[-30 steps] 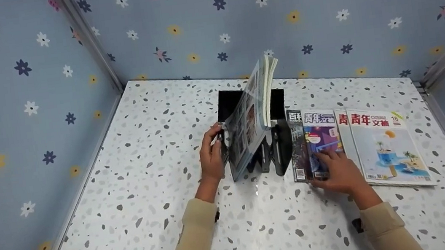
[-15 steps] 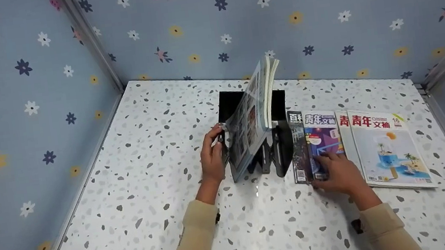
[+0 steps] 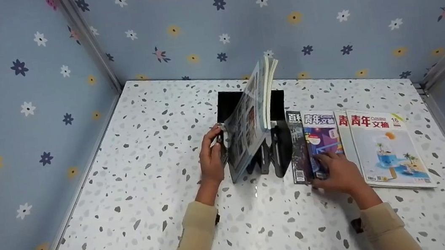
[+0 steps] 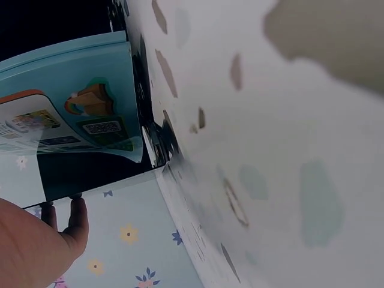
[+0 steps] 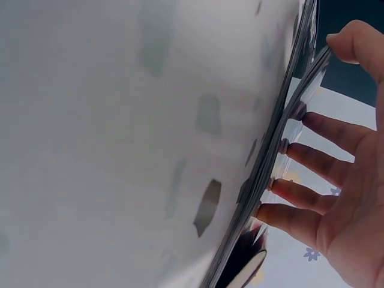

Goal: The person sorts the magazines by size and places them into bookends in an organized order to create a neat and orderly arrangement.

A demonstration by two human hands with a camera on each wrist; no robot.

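Observation:
A black book rack (image 3: 283,151) with upright dividers stands mid-table. Thick books or magazines (image 3: 249,117) with a light blue back cover lean rightward in its left part. My left hand (image 3: 211,160) grips the rack's left side panel; the fingertips (image 4: 77,201) meet the panel's edge in the left wrist view. My right hand (image 3: 341,173) is on a purple-covered magazine (image 3: 319,128) lying flat. Its fingertips press the cover, and the thumb (image 5: 351,45) catches the lower left corner, bending the edge up in the right wrist view. A dark magazine (image 3: 298,149) lies partly under it.
To the right, magazines overlap, topped by one with a beach-drink cover (image 3: 390,146). The speckled white table (image 3: 145,151) meets flowered walls (image 3: 193,22) at the back and both sides. Metal strips (image 3: 87,39) run along the corners.
Both hands keep nearly the same places, and the books in the rack have not moved. The view shifts only slightly.

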